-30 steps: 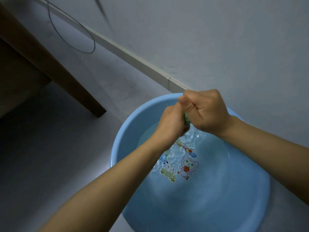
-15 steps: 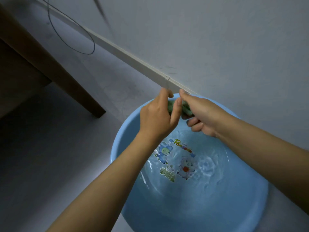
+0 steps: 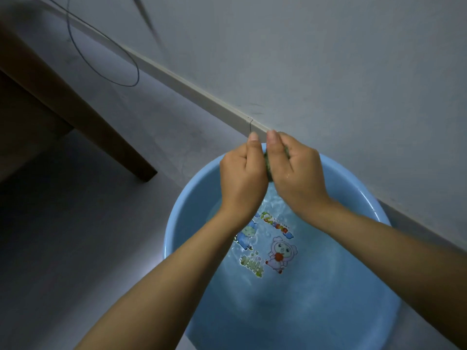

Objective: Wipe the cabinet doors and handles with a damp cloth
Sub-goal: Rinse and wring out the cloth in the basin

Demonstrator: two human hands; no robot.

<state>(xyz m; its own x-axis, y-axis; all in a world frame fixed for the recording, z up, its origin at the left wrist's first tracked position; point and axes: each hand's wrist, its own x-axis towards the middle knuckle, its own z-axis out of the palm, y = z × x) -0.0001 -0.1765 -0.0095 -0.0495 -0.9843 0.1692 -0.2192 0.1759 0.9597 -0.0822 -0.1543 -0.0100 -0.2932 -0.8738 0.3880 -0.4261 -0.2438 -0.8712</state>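
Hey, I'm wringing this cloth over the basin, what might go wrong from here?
1. The green cloth is squeezed near the far rim of the blue basin, so drips may land on the floor or wall.
2. Only a sliver of cloth shows between the left hand and right hand; it may slip into the water.

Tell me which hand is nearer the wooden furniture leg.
Left. The left hand is on the wooden furniture leg's side of the cloth; the right hand grips it from the far side.
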